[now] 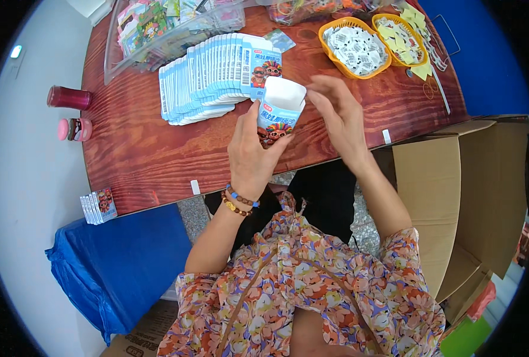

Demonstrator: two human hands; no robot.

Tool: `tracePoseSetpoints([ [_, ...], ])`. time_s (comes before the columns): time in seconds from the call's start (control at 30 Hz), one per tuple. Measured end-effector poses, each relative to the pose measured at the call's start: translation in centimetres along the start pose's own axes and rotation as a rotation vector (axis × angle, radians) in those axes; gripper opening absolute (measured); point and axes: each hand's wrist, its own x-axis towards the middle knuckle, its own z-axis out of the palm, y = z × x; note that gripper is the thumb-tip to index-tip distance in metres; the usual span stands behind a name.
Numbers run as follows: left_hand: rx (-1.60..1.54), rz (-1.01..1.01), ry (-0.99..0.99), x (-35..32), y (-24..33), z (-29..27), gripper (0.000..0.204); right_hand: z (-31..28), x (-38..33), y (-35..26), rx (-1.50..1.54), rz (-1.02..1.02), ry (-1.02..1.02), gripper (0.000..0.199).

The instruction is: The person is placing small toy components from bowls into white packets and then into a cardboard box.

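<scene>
My left hand [249, 152] grips a small light-blue carton [281, 119] with a cartoon print, thumb on its front. The carton is tilted upward over the near part of the table, and its white inside shows at the top. Just right of the carton's mouth is my right hand [341, 116], fingers apart and holding nothing; whether its thumb touches the carton edge I cannot tell. Behind the carton, a long fanned row of flat light-blue cartons [208, 74] lies on the red-brown wooden table [151, 152].
A clear plastic bin [113, 62] of colourful packets stands at the back left. Yellow baskets [368, 74] hold small white packets and yellow slips. A dark red jar [68, 98] sits at the left edge, near a small carton stack [99, 206]. An open cardboard box [428, 208] stands right.
</scene>
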Motion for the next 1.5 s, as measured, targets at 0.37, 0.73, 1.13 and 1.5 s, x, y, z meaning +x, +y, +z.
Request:
tracePoseSetpoints([
  [0.37, -0.425, -0.238, -0.073, 0.0, 0.4, -0.2, 0.060, 0.9, -2.5, 3.1, 0.121, -0.095, -0.023, 0.039],
  [0.73, -0.623, -0.213, -0.183, -1.1, 0.6, -1.4, 0.066, -2.3, -1.3, 1.4, 0.011, -0.243, -0.187, 0.014],
  [1.13, -0.425, 0.016, -0.238, -1.5, -0.4, -1.5, 0.064, -2.7, -2.2, 0.9, -0.026, -0.202, -0.203, 0.011],
  [1.5, -0.729, -0.184, -0.395, -1.6, -0.9, -1.4, 0.051, -2.5, -2.1, -0.9, 0.150, -0.080, -0.327, 0.011],
])
